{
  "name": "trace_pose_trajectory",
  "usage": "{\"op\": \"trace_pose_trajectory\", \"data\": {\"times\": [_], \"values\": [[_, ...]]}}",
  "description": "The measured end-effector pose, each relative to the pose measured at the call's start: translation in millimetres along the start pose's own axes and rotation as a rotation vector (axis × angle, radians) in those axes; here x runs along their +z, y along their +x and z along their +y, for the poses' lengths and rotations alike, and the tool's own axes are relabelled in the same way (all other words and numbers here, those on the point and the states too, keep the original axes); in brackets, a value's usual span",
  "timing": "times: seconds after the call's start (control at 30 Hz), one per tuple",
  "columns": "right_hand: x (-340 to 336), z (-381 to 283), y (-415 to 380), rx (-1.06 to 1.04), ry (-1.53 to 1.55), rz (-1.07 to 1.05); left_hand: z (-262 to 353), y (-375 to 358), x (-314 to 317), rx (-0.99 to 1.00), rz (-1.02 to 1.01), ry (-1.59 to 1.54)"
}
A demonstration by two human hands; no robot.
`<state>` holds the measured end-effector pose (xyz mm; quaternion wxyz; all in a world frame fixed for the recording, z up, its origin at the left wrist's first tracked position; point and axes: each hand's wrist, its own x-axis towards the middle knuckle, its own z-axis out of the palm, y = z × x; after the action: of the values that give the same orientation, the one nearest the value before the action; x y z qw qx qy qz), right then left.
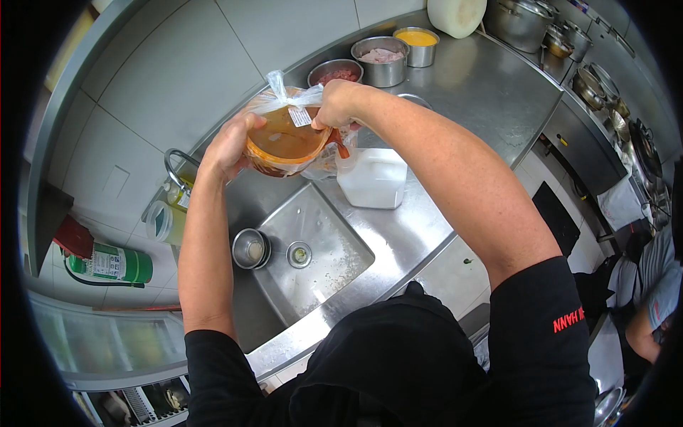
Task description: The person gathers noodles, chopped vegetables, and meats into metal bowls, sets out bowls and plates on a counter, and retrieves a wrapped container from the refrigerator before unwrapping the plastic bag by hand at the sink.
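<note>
Both my hands hold a round container of brown-orange liquid (284,142) wrapped in a clear plastic bag, above the back of the sink. The knotted top of the bag (279,84) sticks up at the far side, and a white printed label (299,117) lies on the plastic. My left hand (231,146) grips the left rim, thumb on top. My right hand (337,105) is closed on the right side near the knot; its fingertips are partly hidden. Just right of the container stands a white plastic jug (371,181) on the steel counter.
The steel sink (320,249) holds small stacked metal bowls (251,248). A faucet (174,167) rises at its left. Metal containers of red meat (336,73), pale meat (381,60) and yellow liquid (417,43) line the wall. Another person (651,299) is at the right edge.
</note>
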<state>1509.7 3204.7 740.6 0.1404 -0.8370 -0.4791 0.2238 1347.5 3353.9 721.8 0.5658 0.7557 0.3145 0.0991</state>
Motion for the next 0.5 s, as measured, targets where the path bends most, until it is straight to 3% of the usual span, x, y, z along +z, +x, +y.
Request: {"op": "trace_pose_trajectory", "data": {"times": [0.5], "values": [[1.5, 0.5, 1.7, 0.014, 0.017, 0.001, 10.2, -8.3, 3.5, -0.007, 0.009, 0.003]]}}
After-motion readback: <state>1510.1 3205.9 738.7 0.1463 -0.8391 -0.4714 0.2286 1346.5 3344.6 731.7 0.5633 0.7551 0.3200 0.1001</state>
